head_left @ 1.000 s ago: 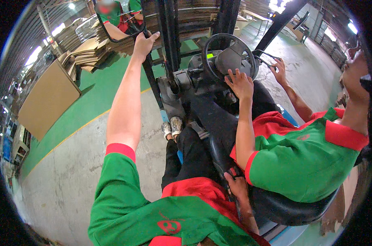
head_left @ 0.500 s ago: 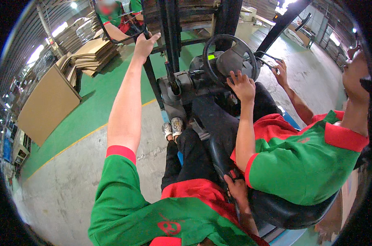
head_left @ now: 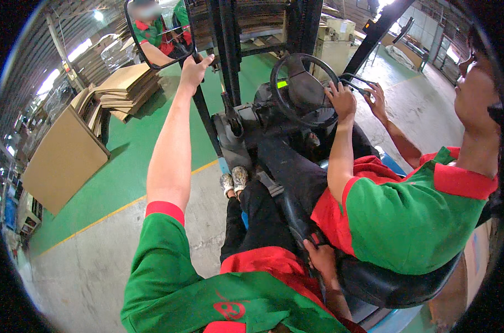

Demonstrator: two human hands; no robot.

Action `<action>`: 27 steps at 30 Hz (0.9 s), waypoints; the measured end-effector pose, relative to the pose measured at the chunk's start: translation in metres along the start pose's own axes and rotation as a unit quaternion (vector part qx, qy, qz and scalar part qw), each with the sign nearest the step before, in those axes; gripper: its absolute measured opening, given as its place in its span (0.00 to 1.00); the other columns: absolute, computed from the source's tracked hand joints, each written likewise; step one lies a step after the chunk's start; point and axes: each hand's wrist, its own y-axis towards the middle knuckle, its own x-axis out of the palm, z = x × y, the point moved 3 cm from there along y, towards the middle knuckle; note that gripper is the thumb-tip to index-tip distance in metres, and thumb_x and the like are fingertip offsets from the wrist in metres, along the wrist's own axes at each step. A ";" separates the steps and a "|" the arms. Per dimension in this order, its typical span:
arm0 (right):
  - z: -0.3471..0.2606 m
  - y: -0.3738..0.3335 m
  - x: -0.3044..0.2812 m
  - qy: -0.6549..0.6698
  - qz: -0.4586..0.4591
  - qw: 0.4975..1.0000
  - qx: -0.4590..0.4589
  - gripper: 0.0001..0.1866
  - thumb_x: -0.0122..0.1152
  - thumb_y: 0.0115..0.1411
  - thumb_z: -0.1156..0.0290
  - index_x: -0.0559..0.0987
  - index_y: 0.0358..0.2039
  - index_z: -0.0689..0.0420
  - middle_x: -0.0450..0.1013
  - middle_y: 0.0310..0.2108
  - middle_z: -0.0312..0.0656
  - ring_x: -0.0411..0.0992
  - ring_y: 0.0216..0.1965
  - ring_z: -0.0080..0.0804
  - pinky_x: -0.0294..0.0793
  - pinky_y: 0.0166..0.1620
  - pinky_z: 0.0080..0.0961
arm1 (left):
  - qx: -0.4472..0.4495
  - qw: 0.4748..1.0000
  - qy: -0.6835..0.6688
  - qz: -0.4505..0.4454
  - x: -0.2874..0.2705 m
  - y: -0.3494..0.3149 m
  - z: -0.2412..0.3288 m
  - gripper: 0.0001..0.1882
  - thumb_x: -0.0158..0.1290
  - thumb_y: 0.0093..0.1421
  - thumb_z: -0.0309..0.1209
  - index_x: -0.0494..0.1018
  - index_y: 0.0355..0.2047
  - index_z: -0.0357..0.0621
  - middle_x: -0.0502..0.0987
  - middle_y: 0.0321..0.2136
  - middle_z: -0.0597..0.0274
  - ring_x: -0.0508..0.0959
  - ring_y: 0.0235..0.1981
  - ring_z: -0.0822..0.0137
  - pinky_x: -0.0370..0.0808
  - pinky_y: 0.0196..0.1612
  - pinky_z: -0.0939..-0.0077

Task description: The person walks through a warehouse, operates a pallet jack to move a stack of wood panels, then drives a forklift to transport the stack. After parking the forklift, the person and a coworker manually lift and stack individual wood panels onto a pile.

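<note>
My left hand (head_left: 193, 73) is stretched forward with its fingers wrapped round the dark front post (head_left: 206, 119) of a forklift, just under a mirror (head_left: 160, 36). My right hand (head_left: 322, 260) is low beside my hip, closed on the black seat's side edge (head_left: 294, 208); a small red part shows by its fingers. In the driver's seat to my right sits a co-worker in a green and red shirt. That person's left hand (head_left: 342, 101) is on the right side of the steering wheel (head_left: 275, 83); the other hand (head_left: 377, 102) is at the black control levers (head_left: 356, 77).
My feet in patterned shoes (head_left: 239, 176) are at the forklift's left side. Left on the green floor stand a large cardboard sheet (head_left: 66, 161) and a cardboard stack (head_left: 127, 91). Upright mast bars (head_left: 229, 50) rise ahead, with a beige machine (head_left: 335, 41) beyond. A yellow line (head_left: 104, 213) crosses the floor.
The co-worker's left hand has moved from near the wheel's hub to its right rim. The surroundings have shifted slightly in view, and the beige machine shows more. Both my hands keep their holds.
</note>
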 end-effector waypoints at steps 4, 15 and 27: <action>-0.002 0.006 -0.006 -0.024 0.011 1.000 0.011 0.36 0.51 0.56 0.39 0.77 0.11 0.62 0.70 0.09 0.42 0.73 0.16 0.39 0.73 0.30 0.36 | 0.014 1.000 0.002 0.009 0.004 0.014 -0.002 0.17 0.61 0.53 0.41 0.63 0.23 0.51 0.65 0.20 0.73 0.63 0.23 0.78 0.61 0.29 0.79; -0.052 0.021 -0.060 0.129 -0.094 0.987 0.026 0.35 0.50 0.57 0.39 0.78 0.43 0.62 0.72 0.40 0.66 0.72 0.43 0.57 0.71 0.44 0.44 | 0.038 0.999 0.004 0.014 0.021 0.048 0.000 0.19 0.60 0.53 0.40 0.61 0.19 0.49 0.62 0.16 0.74 0.61 0.19 0.77 0.59 0.23 0.77; -0.068 0.077 -0.100 -0.043 -0.111 0.993 0.023 0.41 0.43 0.57 0.34 0.81 0.29 0.67 0.74 0.29 0.65 0.75 0.37 0.58 0.73 0.41 0.44 | 0.008 0.999 0.034 0.014 0.045 0.088 0.009 0.18 0.61 0.53 0.42 0.62 0.24 0.50 0.68 0.21 0.71 0.65 0.25 0.76 0.63 0.31 0.78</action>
